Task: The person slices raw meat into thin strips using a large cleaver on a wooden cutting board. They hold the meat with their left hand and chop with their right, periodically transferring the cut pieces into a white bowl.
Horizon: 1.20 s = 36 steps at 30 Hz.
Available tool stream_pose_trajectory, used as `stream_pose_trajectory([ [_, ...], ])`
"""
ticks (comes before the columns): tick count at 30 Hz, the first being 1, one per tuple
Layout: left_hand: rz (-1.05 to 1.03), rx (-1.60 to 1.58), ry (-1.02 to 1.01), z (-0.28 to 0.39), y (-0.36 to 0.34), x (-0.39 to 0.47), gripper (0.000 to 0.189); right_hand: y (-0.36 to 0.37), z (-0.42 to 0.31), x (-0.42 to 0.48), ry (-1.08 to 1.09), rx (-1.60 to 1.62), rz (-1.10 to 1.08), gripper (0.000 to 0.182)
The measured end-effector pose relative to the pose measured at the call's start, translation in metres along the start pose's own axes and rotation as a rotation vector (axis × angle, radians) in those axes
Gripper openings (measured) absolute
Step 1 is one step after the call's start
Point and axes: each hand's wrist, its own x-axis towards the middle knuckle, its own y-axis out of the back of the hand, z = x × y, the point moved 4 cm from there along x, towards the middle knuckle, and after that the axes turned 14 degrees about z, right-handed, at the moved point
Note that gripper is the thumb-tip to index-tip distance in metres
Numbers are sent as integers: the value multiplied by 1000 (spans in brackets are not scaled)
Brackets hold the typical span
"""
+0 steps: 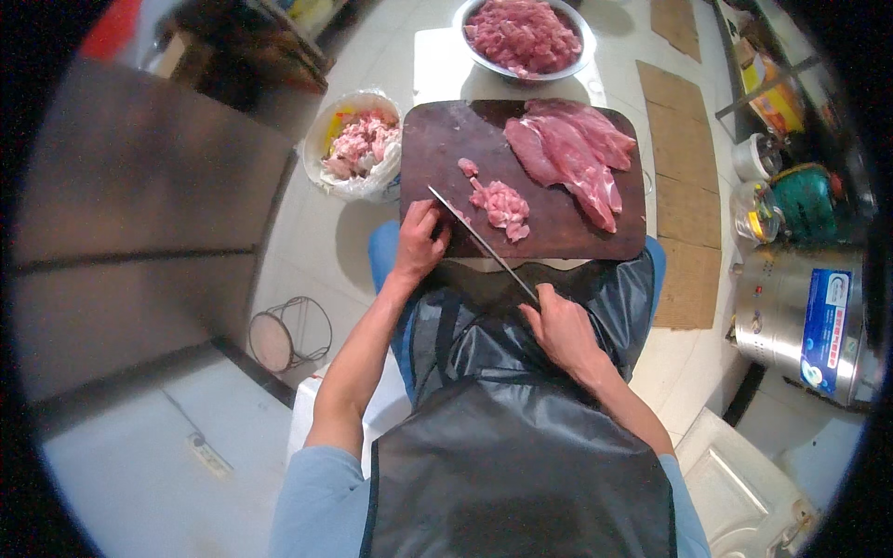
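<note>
My right hand (564, 326) grips the handle of a long knife (488, 249), in front of the board over my black apron (516, 460). The thin blade slants up and left across the front of a dark wooden cutting board (439, 150). My left hand (421, 240), fingers curled, rests at the board's front left, beside the blade near its tip; whatever lies under the fingers is hidden. Just beyond the blade is a small pile of cut raw meat (504, 208), with a separate meat piece (468, 167) behind it. Large raw meat slabs (568, 150) lie at the board's right.
Behind the board, a metal bowl (589, 50) heaped with cut meat stands on a white surface (432, 66). A plastic-lined bucket (314, 167) of meat scraps is at left. Flattened cardboard (687, 209) covers floor at right, near a steel appliance (774, 314). A wire-frame stand (272, 342) sits left.
</note>
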Motion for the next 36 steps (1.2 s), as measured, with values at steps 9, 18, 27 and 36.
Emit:
stream_pose_trajectory([
  [9,-16,18,-48,4,-3,5,23,-48,-14,64,41,61,65,31],
  [18,13,82,-13,-16,-9,16,16,8,39,-3,-87,123,7,29],
  [27,-171,-137,230,14,-5,93,16,38,37,-13,323,-321,289,11],
  [36,-488,-54,-131,113,-71,60,24,19,19,16,477,-448,399,8],
])
